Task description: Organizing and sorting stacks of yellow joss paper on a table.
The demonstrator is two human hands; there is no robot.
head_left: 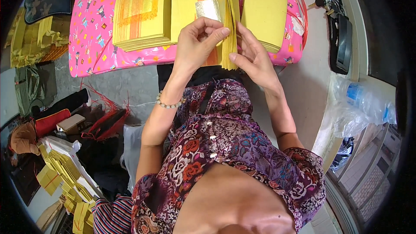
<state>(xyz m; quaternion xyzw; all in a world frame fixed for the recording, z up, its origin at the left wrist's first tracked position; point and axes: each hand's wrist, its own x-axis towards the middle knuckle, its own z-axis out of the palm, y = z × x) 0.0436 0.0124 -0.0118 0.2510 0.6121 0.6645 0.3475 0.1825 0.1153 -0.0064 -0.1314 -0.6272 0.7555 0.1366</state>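
A thick sheaf of yellow paper sheets [231,56] stands on edge at the table's front, between my two hands. My left hand [195,43] has thumb and forefinger closed at the sheaf's left side, by a sheet with a silver foil patch [206,9]. From the other side my right hand [255,60] supports the sheaf, its thumb on the front edge and its fingers behind. To the left sits a stack of yellow paper [141,6] with an orange-gold square on top. A plain yellow stack [264,15] lies at the right.
A pink patterned cloth [91,30] covers the table. Red string [303,4] trails along its right edge. Keys [320,2] lie on the ledge at right, above clear plastic wrap [362,104]. Bundled yellow paper [65,169] and tangled red string [110,121] are at lower left.
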